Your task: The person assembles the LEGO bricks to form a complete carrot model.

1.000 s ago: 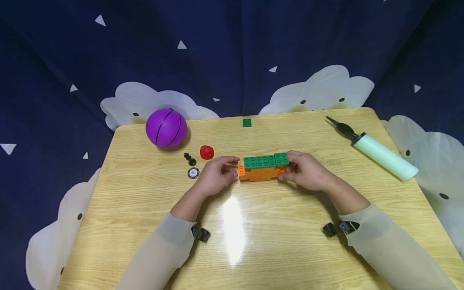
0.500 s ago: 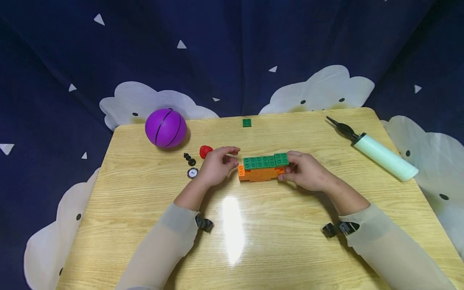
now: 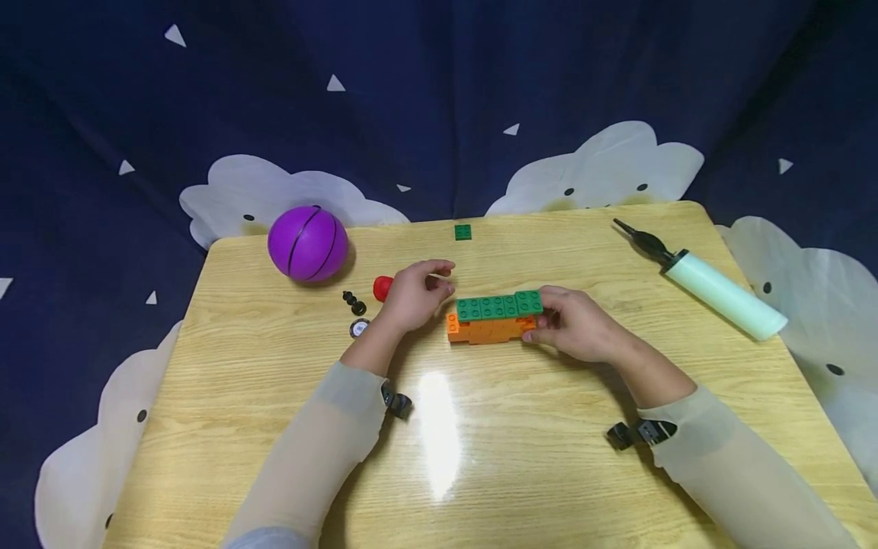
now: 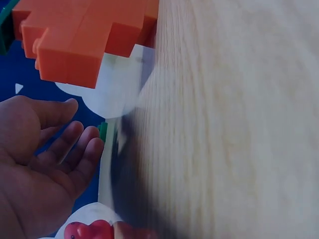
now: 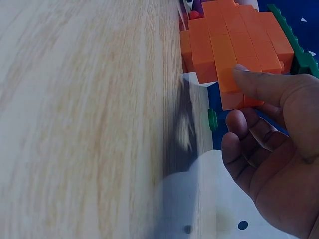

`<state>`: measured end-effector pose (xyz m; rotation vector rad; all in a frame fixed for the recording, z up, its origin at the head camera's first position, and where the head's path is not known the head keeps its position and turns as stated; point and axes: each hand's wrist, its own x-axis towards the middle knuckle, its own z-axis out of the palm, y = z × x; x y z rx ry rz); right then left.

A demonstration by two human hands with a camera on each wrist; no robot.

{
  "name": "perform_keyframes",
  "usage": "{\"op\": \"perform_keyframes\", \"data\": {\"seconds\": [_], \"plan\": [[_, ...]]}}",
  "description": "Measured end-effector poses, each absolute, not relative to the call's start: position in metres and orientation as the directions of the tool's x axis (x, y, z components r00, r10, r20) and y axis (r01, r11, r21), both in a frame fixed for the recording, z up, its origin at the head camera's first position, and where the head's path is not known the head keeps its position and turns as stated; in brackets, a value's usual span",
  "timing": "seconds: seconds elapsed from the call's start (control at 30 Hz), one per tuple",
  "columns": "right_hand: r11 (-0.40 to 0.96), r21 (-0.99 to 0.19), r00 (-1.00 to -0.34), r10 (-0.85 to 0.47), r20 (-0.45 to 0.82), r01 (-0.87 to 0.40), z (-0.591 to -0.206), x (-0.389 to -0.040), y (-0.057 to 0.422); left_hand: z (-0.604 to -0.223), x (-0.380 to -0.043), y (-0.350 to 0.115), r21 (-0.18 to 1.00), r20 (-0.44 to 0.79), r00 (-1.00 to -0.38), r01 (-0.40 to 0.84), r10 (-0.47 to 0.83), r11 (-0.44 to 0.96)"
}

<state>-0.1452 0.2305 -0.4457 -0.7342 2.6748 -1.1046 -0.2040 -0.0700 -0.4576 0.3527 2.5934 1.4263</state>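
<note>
In the head view, orange building blocks [image 3: 490, 331] are stacked in a stepped body at the middle of the table, with a row of green blocks [image 3: 499, 306] on top. The right hand [image 3: 583, 326] grips the right end of this build, its thumb lying on an orange face in the right wrist view. The left hand [image 3: 413, 295] hovers just beyond the build's left end, apart from it. Its fingers are loosely bent and hold nothing, as the left wrist view also shows. A loose green block [image 3: 463, 232] lies near the far edge, ahead of the left hand.
A purple ball [image 3: 308, 244] sits at the far left. A small red object [image 3: 382, 287] is partly behind the left hand, beside a black chess-like piece [image 3: 354, 303] and a round chip [image 3: 359, 329]. A pale green hand pump [image 3: 723, 296] lies at the right.
My left hand has left the build's left end and moved away toward the far side, now partly covering the red object. The right hand keeps its grip, and the build stays in place.
</note>
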Motion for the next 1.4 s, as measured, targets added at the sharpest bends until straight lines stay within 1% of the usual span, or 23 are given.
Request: {"op": "perform_keyframes", "data": {"seconds": [0.43,0.67,0.97,1.4], "plan": [[0.607,-0.705,-0.873,-0.487,0.033,-0.365,-0.445,-0.145,0.232,-0.471,-0.230,-0.059,0.826,-0.027,-0.969,0.117,0.246,0.551],[0.607,-0.709,-0.872,-0.490,0.020,-0.358,-0.444,-0.146,0.232,-0.470,-0.245,-0.051,0.811,-0.052,-0.973,0.089,0.224,0.578],[0.591,-0.707,-0.860,-0.508,0.047,-0.388,-0.445,-0.148,0.233,-0.469,-0.261,-0.043,0.728,-0.056,-0.970,0.123,0.237,0.674],[0.595,-0.709,-0.858,-0.513,0.027,-0.378,-0.445,-0.150,0.231,-0.473,-0.281,-0.037,0.657,-0.098,-0.972,0.100,0.216,0.747]]}}
